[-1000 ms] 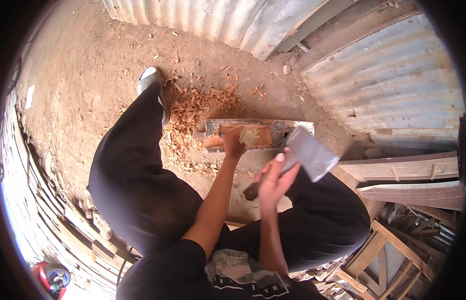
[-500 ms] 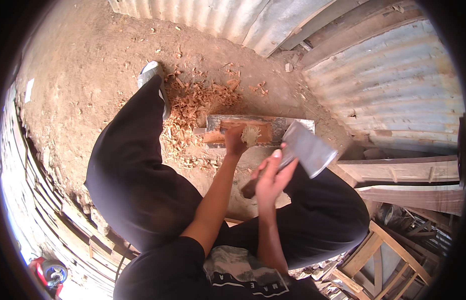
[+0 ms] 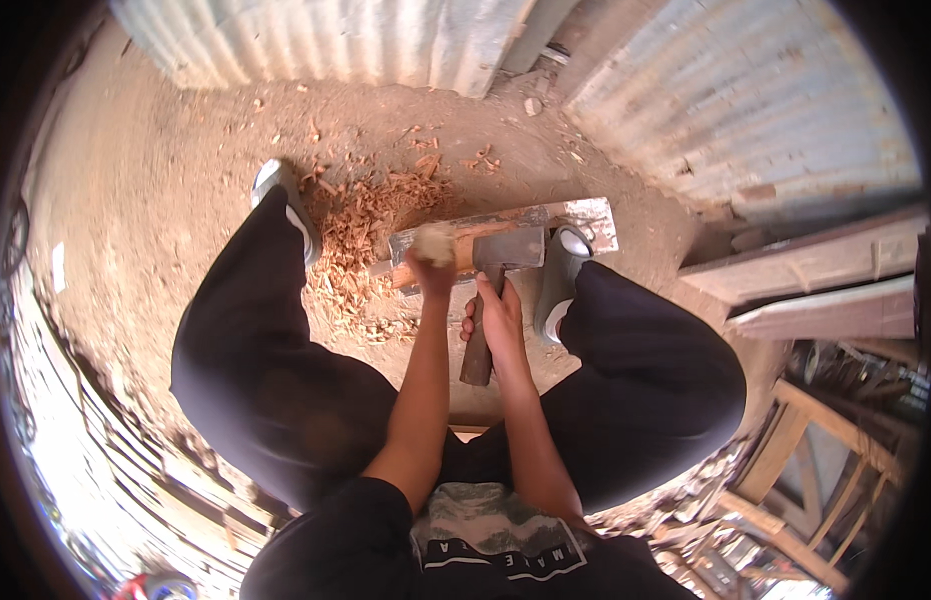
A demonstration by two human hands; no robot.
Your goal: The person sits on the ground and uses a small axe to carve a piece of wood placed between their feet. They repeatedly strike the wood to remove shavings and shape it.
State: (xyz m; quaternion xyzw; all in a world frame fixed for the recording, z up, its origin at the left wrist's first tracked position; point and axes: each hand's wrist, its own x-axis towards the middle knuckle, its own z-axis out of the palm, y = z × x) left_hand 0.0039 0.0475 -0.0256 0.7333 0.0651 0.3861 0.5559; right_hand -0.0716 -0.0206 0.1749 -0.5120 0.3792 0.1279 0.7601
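The hatchet (image 3: 506, 250) had a dull grey, square-edged steel head and a dark wooden handle running back toward six o'clock; its head rested on the reddish piece of wood (image 3: 456, 255) lying across a pale plank (image 3: 586, 215) on the dirt floor. The right hand (image 3: 501, 320) was closed around the handle. At nine o'clock of the head, the left hand (image 3: 433, 262) gripped the wood piece, fingers curled. Reddish shavings (image 3: 361, 235) lay scattered beyond at ten o'clock.

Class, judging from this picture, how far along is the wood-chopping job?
Done: reddish wood chips litter the dirt. In hand: the right hand brings the grey-headed hatchet onto the reddish wood piece, steadied by the left hand on a plank. Left: it looks uncut.
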